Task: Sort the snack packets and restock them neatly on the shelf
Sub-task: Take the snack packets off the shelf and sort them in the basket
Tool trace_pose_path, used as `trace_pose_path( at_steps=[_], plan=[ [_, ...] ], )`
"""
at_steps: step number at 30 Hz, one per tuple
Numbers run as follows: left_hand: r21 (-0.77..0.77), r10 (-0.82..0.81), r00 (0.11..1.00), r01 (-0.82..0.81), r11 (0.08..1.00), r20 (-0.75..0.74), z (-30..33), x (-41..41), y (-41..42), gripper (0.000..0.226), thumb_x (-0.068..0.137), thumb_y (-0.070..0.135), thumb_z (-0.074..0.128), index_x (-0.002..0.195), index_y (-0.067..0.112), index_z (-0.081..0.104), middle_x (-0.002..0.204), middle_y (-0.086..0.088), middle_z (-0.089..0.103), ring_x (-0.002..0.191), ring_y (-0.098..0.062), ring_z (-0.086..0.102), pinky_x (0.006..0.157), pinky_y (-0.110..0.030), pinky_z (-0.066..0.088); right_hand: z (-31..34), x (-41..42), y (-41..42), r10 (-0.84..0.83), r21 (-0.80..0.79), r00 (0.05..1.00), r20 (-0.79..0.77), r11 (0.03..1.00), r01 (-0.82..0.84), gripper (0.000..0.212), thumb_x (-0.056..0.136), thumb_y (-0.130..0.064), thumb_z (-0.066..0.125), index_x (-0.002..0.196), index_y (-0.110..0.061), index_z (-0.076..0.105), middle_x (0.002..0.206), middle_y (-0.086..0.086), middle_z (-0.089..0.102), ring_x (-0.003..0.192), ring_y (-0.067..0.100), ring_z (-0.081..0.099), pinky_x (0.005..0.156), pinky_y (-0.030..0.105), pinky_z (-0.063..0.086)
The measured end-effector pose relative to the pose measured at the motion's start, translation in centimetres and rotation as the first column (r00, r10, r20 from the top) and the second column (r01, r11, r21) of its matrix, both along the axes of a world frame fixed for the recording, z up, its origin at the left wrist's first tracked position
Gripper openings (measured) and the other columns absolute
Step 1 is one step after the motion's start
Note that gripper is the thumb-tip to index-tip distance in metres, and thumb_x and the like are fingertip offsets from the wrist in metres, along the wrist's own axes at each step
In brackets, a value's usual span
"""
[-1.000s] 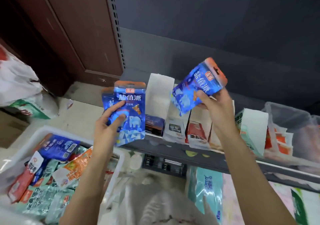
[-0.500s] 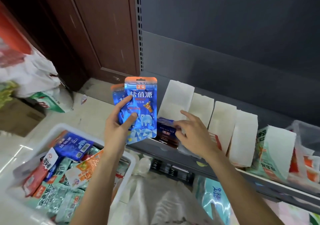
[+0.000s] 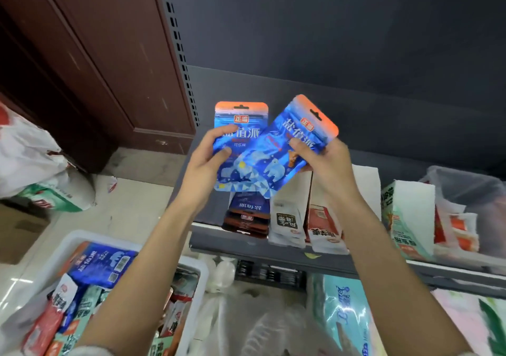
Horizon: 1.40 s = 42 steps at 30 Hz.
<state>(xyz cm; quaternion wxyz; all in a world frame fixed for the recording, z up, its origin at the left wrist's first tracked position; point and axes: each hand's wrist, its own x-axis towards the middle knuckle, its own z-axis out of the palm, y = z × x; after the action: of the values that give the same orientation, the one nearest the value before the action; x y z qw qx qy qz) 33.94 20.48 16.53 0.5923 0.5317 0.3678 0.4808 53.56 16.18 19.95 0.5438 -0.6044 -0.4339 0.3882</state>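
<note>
My left hand [image 3: 206,161] grips an upright blue snack packet [image 3: 241,125] with an orange top, held above the grey shelf [image 3: 273,243]. My right hand [image 3: 325,164] grips a second, matching blue packet [image 3: 290,147], tilted to the right and overlapping the first. Below them on the shelf lies a short stack of dark blue and brown packets [image 3: 246,213]. White packets [image 3: 287,218] and red-and-white packets [image 3: 324,229] stand beside the stack to its right. A white bin [image 3: 191,270] at lower left holds several mixed packets, with a blue packet [image 3: 104,264] on top.
Green-and-white packets [image 3: 408,218] and a clear plastic bag of goods [image 3: 465,207] fill the shelf's right end. A brown wooden door [image 3: 90,62] stands at left, with white bags [image 3: 30,161] on the floor. Plastic-wrapped goods [image 3: 339,314] lie under the shelf.
My right hand has come up from the shelf stack holding a blue packet and brought it against the one in my left hand. My left hand has risen and shifted right.
</note>
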Motion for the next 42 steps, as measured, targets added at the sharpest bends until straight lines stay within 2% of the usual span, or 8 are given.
trace_pose_path(
  at_steps=[7,11,15,19,23,29,35,42],
  plan=[
    [-0.042,-0.147,0.988,0.145,0.988,-0.046,-2.9,2.0,1.2,0.069,0.090,-0.007,0.055,0.132,0.043,0.036,0.104,-0.010,0.070,0.094,-0.023,0.069,0.076,-0.038,0.057,-0.5,3.7,-0.6,-0.277,0.042,0.946,-0.166,0.957,0.287,0.013,0.093,-0.010,0.058,0.098,-0.021,0.062,0.081,-0.012,0.071,0.074,0.006,0.068,0.064,0.027,0.055],
    [0.020,-0.100,0.967,0.108,0.994,-0.235,-4.8,1.4,1.0,0.067,0.086,-0.005,0.062,0.130,0.040,0.038,0.116,0.004,0.064,0.098,-0.013,0.067,0.077,-0.034,0.058,-0.6,3.1,-0.8,-0.293,0.069,0.932,-0.214,0.947,0.313,0.014,0.093,-0.010,0.057,0.106,-0.016,0.059,0.086,-0.011,0.070,0.075,0.004,0.068,0.059,0.020,0.051],
    [0.228,-0.071,0.738,0.297,0.927,-0.671,-6.4,-0.7,1.0,0.019,0.088,0.017,0.066,0.107,0.019,0.067,0.101,0.010,0.069,0.099,-0.011,0.063,0.085,-0.035,0.052,-1.4,2.1,-0.1,-0.239,0.085,0.960,-0.145,0.964,0.253,0.014,0.094,-0.016,0.056,0.105,-0.023,0.060,0.096,-0.007,0.069,0.086,0.009,0.068,0.075,0.031,0.055],
    [0.313,-0.049,0.512,0.596,0.740,-0.858,-6.7,-2.6,0.6,0.017,0.087,0.018,0.067,0.102,0.020,0.074,0.108,0.004,0.067,0.100,-0.015,0.058,0.088,-0.029,0.045,-2.9,0.1,0.6,-0.085,0.157,0.979,0.184,0.986,0.056,0.013,0.094,-0.017,0.057,0.107,-0.021,0.060,0.103,-0.002,0.066,0.096,0.008,0.064,0.072,0.019,0.052],
    [0.183,-0.103,0.382,0.639,0.747,-0.918,-6.1,-3.4,0.0,0.025,0.094,0.023,0.056,0.116,0.026,0.067,0.117,0.005,0.065,0.107,-0.013,0.057,0.082,-0.020,0.037,-6.5,-2.4,1.6,0.073,0.174,0.792,0.606,0.960,-0.221,0.021,0.088,-0.002,0.059,0.103,-0.012,0.071,0.100,0.002,0.069,0.090,0.005,0.060,0.078,0.023,0.052],
    [0.181,-0.063,0.357,0.608,0.773,-0.932,-5.6,-3.6,-1.0,0.028,0.097,0.029,0.049,0.121,0.030,0.064,0.122,0.011,0.060,0.111,-0.011,0.056,0.089,-0.029,0.045,-7.5,-4.6,1.7,0.177,0.164,0.790,0.587,0.929,-0.331,0.022,0.092,-0.009,0.056,0.109,-0.012,0.071,0.104,0.001,0.069,0.098,0.002,0.054,0.084,0.007,0.040],
    [0.142,-0.076,0.389,0.501,0.854,-0.918,-6.0,-3.2,-3.1,0.031,0.098,0.025,0.048,0.127,0.022,0.060,0.112,0.001,0.053,0.106,-0.017,0.053,0.091,-0.030,0.042,-9.0,-2.9,-0.2,0.202,-0.111,0.330,0.922,0.955,-0.275,0.030,0.097,-0.024,0.047,0.121,-0.020,0.064,0.109,0.003,0.061,0.105,0.023,0.045,0.091,0.037,0.034],
    [0.054,-0.079,0.366,0.341,0.938,-0.927,-4.3,-3.2,-6.6,0.041,0.100,0.031,0.042,0.139,0.018,0.047,0.139,-0.004,0.049,0.128,-0.021,0.045,0.101,-0.026,0.032,-9.1,-1.9,-2.8,0.353,-0.283,0.216,0.910,0.913,-0.295,0.037,0.095,-0.025,0.048,0.133,-0.025,0.051,0.126,0.001,0.060,0.114,0.022,0.043,0.088,0.035,0.023]
  ],
)
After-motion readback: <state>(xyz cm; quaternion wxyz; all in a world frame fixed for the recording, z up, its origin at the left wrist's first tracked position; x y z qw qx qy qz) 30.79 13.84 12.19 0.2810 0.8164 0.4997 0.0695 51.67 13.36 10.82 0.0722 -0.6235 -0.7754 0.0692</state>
